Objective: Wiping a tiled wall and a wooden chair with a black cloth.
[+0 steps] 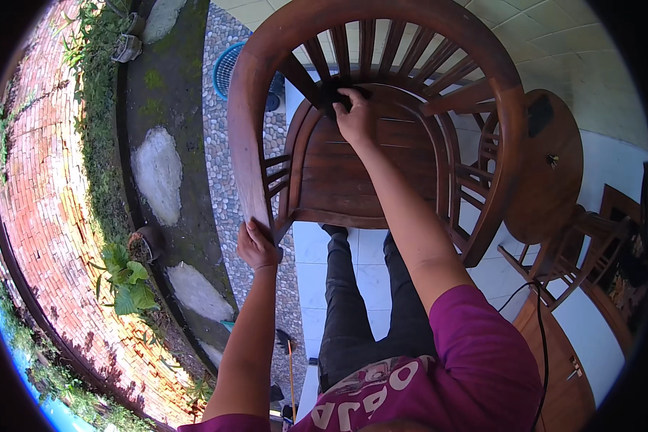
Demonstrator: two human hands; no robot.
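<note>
A dark brown wooden armchair (367, 162) with a curved, slatted back stands before me. My left hand (258, 246) is closed around the front end of its left armrest (248, 155), thumb on top. Reaching over the seat, my right hand (356, 119) is closed on a black, cloth-like bundle (333, 95) at the rear left of the seat, by the base of the back slats. The fingers partly cover the bundle, so its exact kind does not show.
A round wooden table (547, 165) with a dark flat object (539, 115) stands at right, near a small wooden chair (579, 248). A black cable (544, 345) hangs at lower right. A blue basket (227, 70) sits on pebbled paving at left. Potted plants (129, 281) line the garden strip.
</note>
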